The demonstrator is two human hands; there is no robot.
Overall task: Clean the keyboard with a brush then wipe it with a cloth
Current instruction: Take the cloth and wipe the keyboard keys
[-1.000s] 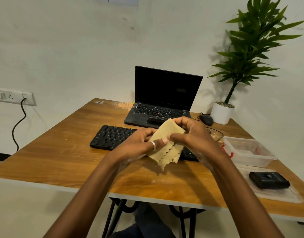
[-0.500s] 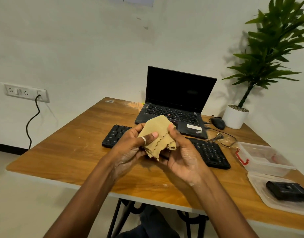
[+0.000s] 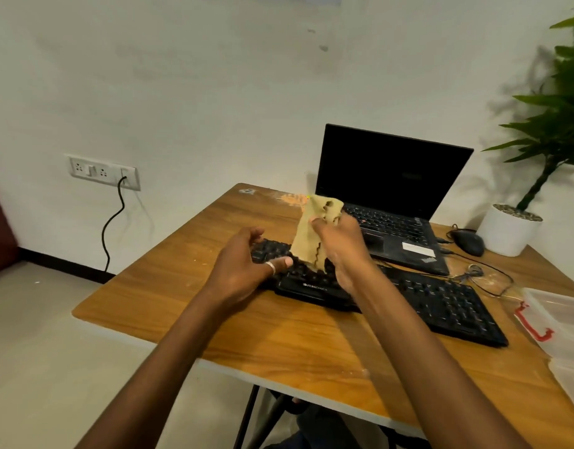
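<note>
While right hand (image 3: 344,251) is gripping cloth (image 3: 308,236) above keyboard (image 3: 441,299), left hand (image 3: 240,270) is resting curled on its end, grip unclear

One cam only: head-worn, wide-angle, facing forward and down over the near edge of the table (image 3: 279,345). Close range: left hand (image 3: 240,270), right hand (image 3: 344,254), cloth (image 3: 306,238) and keyboard (image 3: 441,303) sit mid-frame. Wall (image 3: 214,92) fills the top half, laptop (image 3: 392,176) upper right.
</note>
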